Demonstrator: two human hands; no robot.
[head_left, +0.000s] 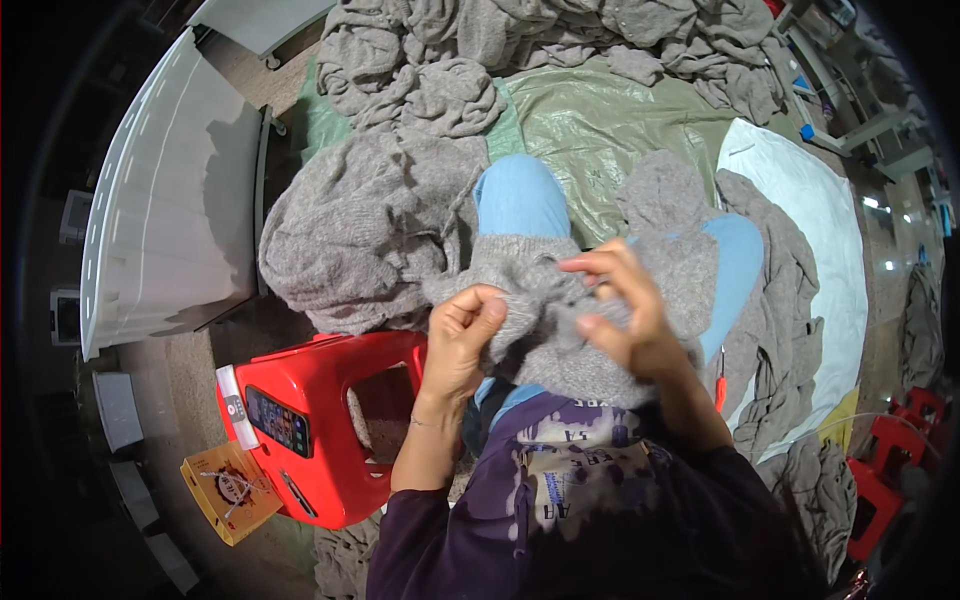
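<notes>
A grey knitted garment (585, 372) lies bunched across my lap, over light-blue trouser legs. My left hand (462, 335) is closed, with thumb and fingers pinching a fold of the knit at its left side. Over the right part of the same garment is my right hand (632, 318), slightly blurred, thumb and forefinger spread apart beside a raised tuft of the fabric. Nothing shows between those fingers. Another grey knitted piece (665, 195) drapes over my right knee.
At my left stands a red plastic stool (345, 470) carrying a phone (277, 420) and small metal snips (298, 494). A yellow box (230, 492) is beside it. Grey knitwear heaps (370, 225) lie left and ahead on green sheeting (600, 125). White sheeting (835, 250) is at right.
</notes>
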